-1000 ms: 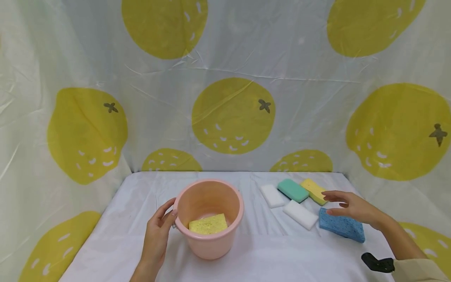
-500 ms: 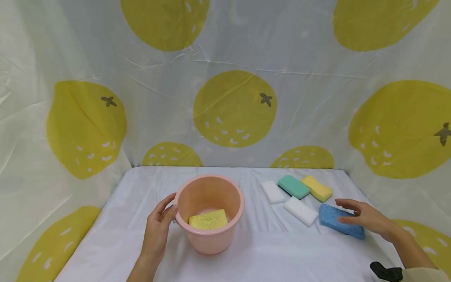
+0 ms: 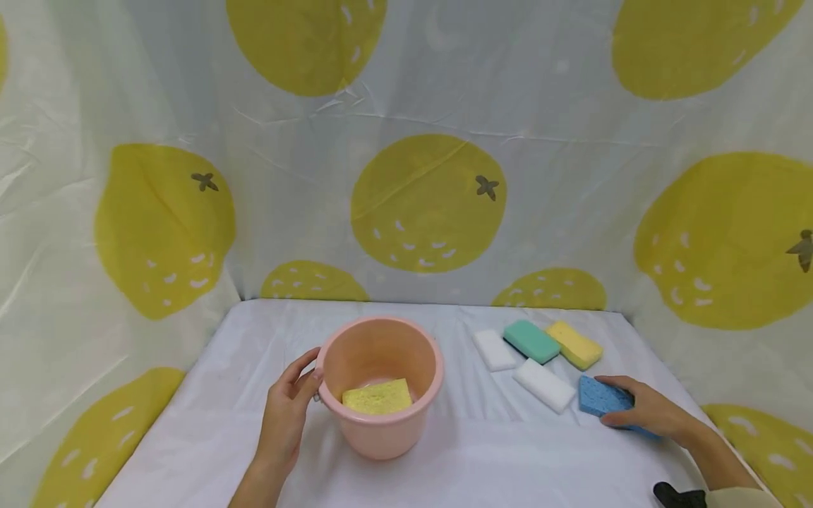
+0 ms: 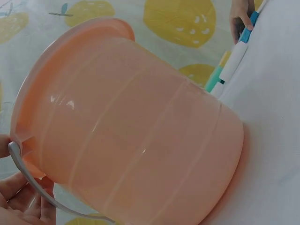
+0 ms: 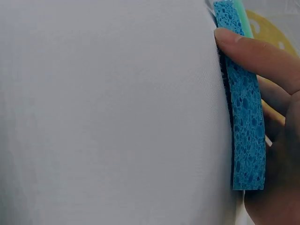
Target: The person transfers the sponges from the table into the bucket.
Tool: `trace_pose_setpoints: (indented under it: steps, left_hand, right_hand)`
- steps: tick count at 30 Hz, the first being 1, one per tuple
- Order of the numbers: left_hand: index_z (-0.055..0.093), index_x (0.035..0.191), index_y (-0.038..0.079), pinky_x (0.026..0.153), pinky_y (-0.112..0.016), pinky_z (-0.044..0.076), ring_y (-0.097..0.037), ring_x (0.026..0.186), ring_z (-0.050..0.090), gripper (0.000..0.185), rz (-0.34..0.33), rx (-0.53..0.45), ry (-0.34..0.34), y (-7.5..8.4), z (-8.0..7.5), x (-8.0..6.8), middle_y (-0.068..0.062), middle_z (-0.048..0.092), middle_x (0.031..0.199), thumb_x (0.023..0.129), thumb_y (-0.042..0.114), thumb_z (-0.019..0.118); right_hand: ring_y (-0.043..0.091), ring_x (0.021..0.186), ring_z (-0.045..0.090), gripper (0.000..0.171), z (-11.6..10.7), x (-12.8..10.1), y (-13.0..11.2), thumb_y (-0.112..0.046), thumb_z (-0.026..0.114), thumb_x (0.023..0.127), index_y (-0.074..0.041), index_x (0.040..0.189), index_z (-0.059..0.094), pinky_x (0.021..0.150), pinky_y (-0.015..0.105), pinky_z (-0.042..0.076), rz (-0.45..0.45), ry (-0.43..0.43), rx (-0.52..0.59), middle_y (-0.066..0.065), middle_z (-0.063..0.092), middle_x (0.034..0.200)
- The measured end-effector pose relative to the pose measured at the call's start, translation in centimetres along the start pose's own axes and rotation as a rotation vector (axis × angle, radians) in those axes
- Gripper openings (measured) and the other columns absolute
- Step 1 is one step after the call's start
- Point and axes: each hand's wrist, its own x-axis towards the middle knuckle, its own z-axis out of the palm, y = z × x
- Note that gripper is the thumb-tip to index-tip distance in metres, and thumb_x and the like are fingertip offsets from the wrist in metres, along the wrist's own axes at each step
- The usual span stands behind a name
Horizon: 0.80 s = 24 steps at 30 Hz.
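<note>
My left hand (image 3: 283, 415) holds the rim of a pink plastic bucket (image 3: 384, 434), thumb over the edge and fingers at the outside. Inside the bucket lies a yellow sponge (image 3: 377, 397). On the right, my right hand (image 3: 655, 410) grips a blue sponge (image 3: 595, 396) across its width, the thumb on the near side. The sponge rests on the table; the right wrist view shows its porous blue edge (image 5: 247, 126) and a dark layer along one face. A grey handle (image 4: 61, 204) hangs at the bucket's side in the left wrist view.
Left of the blue sponge lie two white sponges (image 3: 544, 385), a green sponge (image 3: 532, 341) and another yellow sponge (image 3: 574, 345), close together. White cloth (image 3: 495, 466) covers the table. A lemon-print curtain (image 3: 292, 183) encloses the back and sides.
My right hand has come down from above the blue sponge and taken hold of it. The left hand and the bucket stay in place; the head view has shifted slightly.
</note>
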Motion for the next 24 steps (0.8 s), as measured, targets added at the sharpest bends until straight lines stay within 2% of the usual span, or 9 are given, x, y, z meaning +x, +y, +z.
trace_pose_setpoints:
  steps: [4, 9, 15, 24]
  left_hand:
    - [0.059, 0.143, 0.002, 0.088, -0.025, 0.049, -0.013, 0.092, 0.062, 0.041, 0.006, -0.004, -0.005, -0.02, 0.18, 0.16, -0.020, 0.066, 0.125, 0.104, 0.015, 0.066]
    - [0.059, 0.143, 0.003, 0.089, -0.025, 0.048, -0.016, 0.096, 0.063, 0.042, -0.006, 0.014, 0.011, -0.06, 0.06, 0.01, -0.020, 0.066, 0.128, 0.104, 0.015, 0.066]
    - [0.058, 0.143, 0.002, 0.089, -0.025, 0.048, -0.017, 0.098, 0.063, 0.042, 0.002, 0.009, 0.008, -0.09, -0.14, -0.18, -0.021, 0.064, 0.130, 0.104, 0.014, 0.065]
    - [0.059, 0.143, 0.003, 0.090, -0.025, 0.048, -0.019, 0.099, 0.063, 0.042, -0.009, 0.009, 0.013, -0.08, -0.15, -0.16, -0.022, 0.063, 0.131, 0.104, 0.016, 0.066]
  right_hand:
    - [0.060, 0.131, 0.034, 0.087, 0.42, -0.03, 0.45, -0.035, 0.085, 0.086, 0.001, 0.153, 0.043, 0.096, 0.074, 0.033, 0.026, 0.012, 0.003, 0.043, 0.030, 0.150]
    - [0.060, 0.131, 0.035, 0.085, 0.75, 0.30, 0.67, -0.037, 0.085, 0.086, -0.001, 0.152, 0.046, 0.096, 0.074, 0.033, 0.015, 0.036, -0.009, 0.041, 0.033, 0.150]
    - [0.060, 0.131, 0.035, 0.084, 0.85, 0.69, 0.48, -0.034, 0.086, 0.085, 0.002, 0.150, 0.048, 0.097, 0.074, 0.033, 0.009, 0.031, -0.007, 0.041, 0.035, 0.149]
    - [0.054, 0.126, 0.044, 0.081, 0.32, 0.82, 0.26, -0.035, 0.087, 0.084, 0.004, 0.147, 0.053, 0.094, 0.067, 0.039, -0.035, 0.067, -0.038, 0.039, 0.044, 0.143]
